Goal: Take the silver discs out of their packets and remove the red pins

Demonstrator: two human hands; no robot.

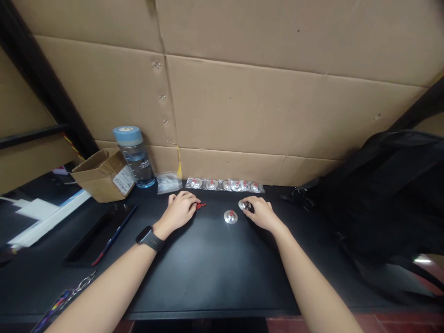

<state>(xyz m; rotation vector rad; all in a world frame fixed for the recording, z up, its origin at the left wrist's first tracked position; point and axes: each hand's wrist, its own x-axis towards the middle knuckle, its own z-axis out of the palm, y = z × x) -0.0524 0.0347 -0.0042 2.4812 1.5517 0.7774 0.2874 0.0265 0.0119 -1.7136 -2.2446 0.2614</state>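
Observation:
My left hand [181, 209] rests on the black table [208, 268] with its fingers curled over a small red part [200, 205]; a black watch sits on that wrist. My right hand [261, 212] pinches a small round silver piece [244, 205] at its fingertips. Between the hands lies a silver disc with a red centre [231, 216], touched by neither hand. Behind them, along the cardboard wall, runs a row of several clear packets [225, 185] holding similar silver and red discs.
A water bottle [134, 157], an open cardboard box [103, 175] and a clear bag of small parts [168, 182] stand at the back left. A black tray with a pen [100, 233] lies left, a lanyard [65, 296] near the edge. A black backpack [388, 194] fills the right.

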